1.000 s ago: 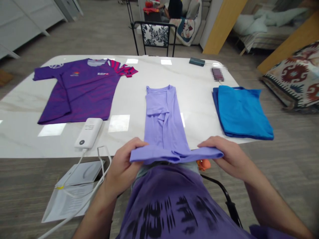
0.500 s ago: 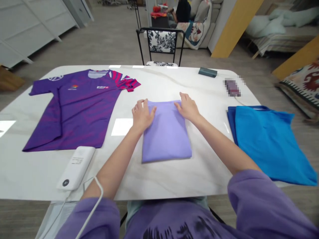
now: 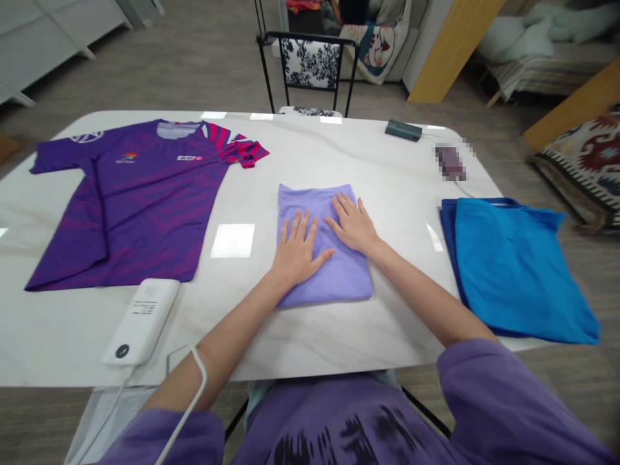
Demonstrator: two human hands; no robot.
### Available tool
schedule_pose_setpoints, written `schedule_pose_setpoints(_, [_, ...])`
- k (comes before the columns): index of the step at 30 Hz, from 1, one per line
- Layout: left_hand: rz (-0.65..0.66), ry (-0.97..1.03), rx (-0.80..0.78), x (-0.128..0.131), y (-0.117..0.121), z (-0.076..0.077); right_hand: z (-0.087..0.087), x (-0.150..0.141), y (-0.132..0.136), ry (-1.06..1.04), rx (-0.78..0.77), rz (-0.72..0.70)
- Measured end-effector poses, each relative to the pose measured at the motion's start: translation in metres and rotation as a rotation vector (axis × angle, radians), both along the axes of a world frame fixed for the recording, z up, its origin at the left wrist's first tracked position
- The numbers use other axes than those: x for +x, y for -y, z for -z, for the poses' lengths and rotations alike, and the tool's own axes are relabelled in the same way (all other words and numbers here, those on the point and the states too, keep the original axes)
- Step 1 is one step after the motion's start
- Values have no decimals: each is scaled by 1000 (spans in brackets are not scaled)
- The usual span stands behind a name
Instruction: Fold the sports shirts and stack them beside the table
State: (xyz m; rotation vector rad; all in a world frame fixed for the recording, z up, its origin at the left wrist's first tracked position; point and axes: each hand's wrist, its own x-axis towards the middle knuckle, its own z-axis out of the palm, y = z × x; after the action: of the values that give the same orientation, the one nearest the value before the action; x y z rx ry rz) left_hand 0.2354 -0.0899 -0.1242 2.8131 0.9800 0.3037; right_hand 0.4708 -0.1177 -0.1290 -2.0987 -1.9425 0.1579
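Note:
A lavender garment (image 3: pixel 334 284), folded into a neat rectangle, lies on the white table (image 3: pixel 407 329) in front of me. Flat on its left half rests my left hand (image 3: pixel 298 252), fingers spread and palm down. My right hand (image 3: pixel 352 223) lies on the upper right part of the cloth, its fingers stretched out too. Neither hand grips anything. To the left a purple jersey (image 3: pixel 150 206) with pink-striped sleeve is laid out, one side folded inward. Folded blue garments (image 3: pixel 518 265) lie at the table's right end, lighter blue over dark blue.
A white power bank (image 3: pixel 143 323) with a cable is near my left forearm. At the far right are a dark green case-like block (image 3: pixel 403 130) and a pixelated phone-like object (image 3: pixel 450 161). A black-framed chair (image 3: pixel 310 64) stands beyond the table; a person sits farther back.
Both hands have moved from the garment's far edges onto its top. The left came toward me and inward, and its fingers are now spread flat. The view has tilted slightly downward.

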Motion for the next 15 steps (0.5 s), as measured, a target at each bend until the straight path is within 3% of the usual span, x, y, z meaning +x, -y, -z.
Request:
schedule_pose_setpoints(3, [106, 5, 11, -9, 40, 0, -3, -3, 0, 5, -15, -32])
schedule_pose_setpoints(5, [123, -4, -4, -15, 55, 2, -1, -4, 2, 7, -63, -9])
schedule_pose_setpoints(7, [43, 11, -21, -23, 54, -1, 1, -4, 4, -1, -53, 81])
schedule_pose_setpoints(11, [-360, 96, 4, -42, 40, -26, -7, 10, -4, -51, 14, 449])
schedule_pose_setpoints(13, [-396, 106, 14, -49, 45, -41, -17, 23, -17, -103, -66, 568])
schedule_pose_setpoints(15, [-316, 104, -22, -54, 60, -50, -26, 35, -34, -171, -172, 603])
